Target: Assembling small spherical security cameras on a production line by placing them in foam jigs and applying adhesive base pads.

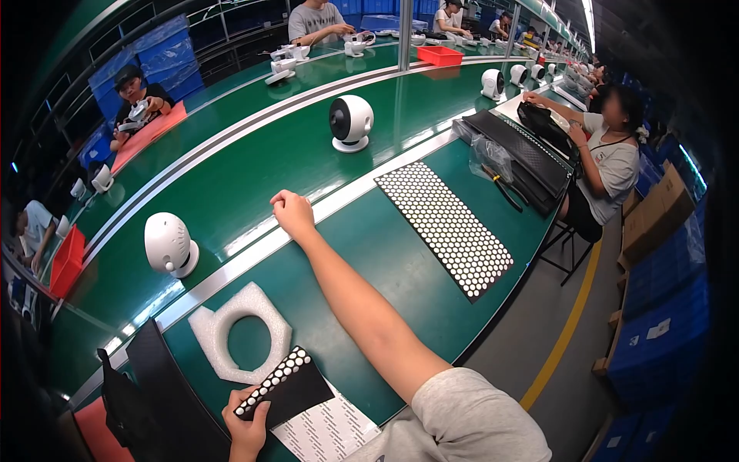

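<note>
So the person's left hand [248, 426] is down at the near edge of the green tabletop [400, 254], fingers pinching the end of a black sheet [286, 383] that has a strip of white dots along one side. That sheet lies partly over a printed paper [327, 431] and sits just beside a white foam ring [240, 331]. The right hand [292, 212] is stretched way out, curled into a loose fist and resting on the silver rail [254, 242] that runs along the tabletop; can't see anything in it. Further right there's a long dotted mat [445, 227] lying flat, well apart from both hands. Past the rail, on the belt, a white round fan [169, 244] stands near the left, and another fan [350, 122] with a dark face stands further up. A stack of black sheets [165, 385] leans at the left near edge. A seated person [608, 165] works at the next spot down the line.
</note>
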`<state>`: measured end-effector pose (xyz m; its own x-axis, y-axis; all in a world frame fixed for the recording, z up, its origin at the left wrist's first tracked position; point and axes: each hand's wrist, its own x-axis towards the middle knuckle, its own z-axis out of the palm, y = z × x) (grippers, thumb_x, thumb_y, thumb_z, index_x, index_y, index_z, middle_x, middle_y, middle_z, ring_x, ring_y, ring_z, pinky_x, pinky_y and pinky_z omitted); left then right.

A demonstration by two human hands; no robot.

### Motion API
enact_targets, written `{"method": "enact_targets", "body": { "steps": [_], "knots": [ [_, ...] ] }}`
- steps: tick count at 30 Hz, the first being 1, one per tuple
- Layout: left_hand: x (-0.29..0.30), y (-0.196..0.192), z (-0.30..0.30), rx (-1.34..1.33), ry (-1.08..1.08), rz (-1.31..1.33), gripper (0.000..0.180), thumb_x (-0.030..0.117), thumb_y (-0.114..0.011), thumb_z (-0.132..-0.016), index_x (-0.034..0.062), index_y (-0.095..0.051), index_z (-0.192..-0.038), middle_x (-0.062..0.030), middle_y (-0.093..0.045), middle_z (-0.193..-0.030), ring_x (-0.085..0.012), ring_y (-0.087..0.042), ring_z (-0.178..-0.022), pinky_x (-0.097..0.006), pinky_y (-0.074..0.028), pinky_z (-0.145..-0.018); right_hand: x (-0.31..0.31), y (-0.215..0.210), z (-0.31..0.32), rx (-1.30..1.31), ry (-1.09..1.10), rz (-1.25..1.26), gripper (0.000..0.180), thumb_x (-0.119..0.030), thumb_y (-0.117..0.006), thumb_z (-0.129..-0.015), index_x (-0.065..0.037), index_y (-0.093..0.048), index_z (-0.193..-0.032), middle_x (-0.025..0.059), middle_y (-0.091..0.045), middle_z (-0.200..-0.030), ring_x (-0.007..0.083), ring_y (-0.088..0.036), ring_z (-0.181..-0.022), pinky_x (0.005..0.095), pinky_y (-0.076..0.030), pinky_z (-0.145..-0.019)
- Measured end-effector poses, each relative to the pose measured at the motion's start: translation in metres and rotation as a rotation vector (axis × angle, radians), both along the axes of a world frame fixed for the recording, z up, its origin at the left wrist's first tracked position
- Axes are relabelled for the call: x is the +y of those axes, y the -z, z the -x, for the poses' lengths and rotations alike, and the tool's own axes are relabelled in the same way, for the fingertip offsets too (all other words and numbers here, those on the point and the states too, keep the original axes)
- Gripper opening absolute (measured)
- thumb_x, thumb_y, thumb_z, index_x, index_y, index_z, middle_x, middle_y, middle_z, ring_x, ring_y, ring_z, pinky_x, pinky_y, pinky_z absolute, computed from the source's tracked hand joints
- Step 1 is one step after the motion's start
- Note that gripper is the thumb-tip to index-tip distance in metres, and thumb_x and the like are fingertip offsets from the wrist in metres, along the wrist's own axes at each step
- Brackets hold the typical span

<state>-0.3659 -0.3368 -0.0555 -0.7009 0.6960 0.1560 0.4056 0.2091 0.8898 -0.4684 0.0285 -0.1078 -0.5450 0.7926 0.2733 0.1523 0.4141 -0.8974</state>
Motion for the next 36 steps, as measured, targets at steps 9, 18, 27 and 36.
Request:
{"method": "enact_targets", "body": {
  "steps": [9,18,27,36],
  "knots": [
    [0.000,-0.001,0.000,0.013,0.008,-0.002,0.019,0.005,-0.063,-0.069,-0.0034,-0.048,-0.075,-0.0151,-0.061,-0.082,-0.0154,-0.058,-0.070,-0.025,-0.044,-0.065,-0.002,0.000,0.000,-0.001,0.001,-0.011,0.017,-0.013,-0.043,-0.077,-0.009,-0.060,-0.075,0.0068,-0.060,-0.064,0.0237,-0.056,-0.071,0.0330,-0.038,-0.077],
    [-0.001,-0.002,0.001,0.002,0.000,0.032,0.018,0.004,-0.063,-0.069,-0.0033,-0.048,-0.075,-0.0148,-0.061,-0.081,-0.0152,-0.058,-0.069,-0.025,-0.045,-0.065,-0.007,-0.002,0.001,-0.100,-0.044,-0.287,0.017,-0.015,-0.047,-0.074,-0.007,-0.061,-0.077,0.0070,-0.062,-0.077,0.0229,-0.056,-0.080,0.0353,-0.041,-0.075],
    [0.002,0.000,0.002,0.004,0.017,-0.002,0.016,0.000,-0.062,-0.068,-0.0032,-0.048,-0.076,-0.0137,-0.062,-0.081,-0.0142,-0.058,-0.071,-0.025,-0.045,-0.066,-0.070,0.004,0.024,-0.398,-0.638,-0.870,0.052,-0.054,-0.026,-0.084,-0.027,-0.033,-0.128,0.0077,-0.028,-0.134,0.0306,-0.014,-0.128,0.0446,-0.005,-0.104],
    [0.000,0.002,0.003,0.002,0.008,-0.009,0.016,0.000,-0.063,-0.067,-0.0032,-0.049,-0.076,-0.0133,-0.062,-0.082,-0.0139,-0.058,-0.071,-0.025,-0.045,-0.066,-0.075,0.004,0.024,-0.406,-0.576,-0.790,0.055,-0.049,-0.032,-0.084,-0.012,-0.035,-0.125,0.0115,-0.028,-0.134,0.0290,-0.021,-0.125,0.0423,-0.012,-0.103]
  ]
}}
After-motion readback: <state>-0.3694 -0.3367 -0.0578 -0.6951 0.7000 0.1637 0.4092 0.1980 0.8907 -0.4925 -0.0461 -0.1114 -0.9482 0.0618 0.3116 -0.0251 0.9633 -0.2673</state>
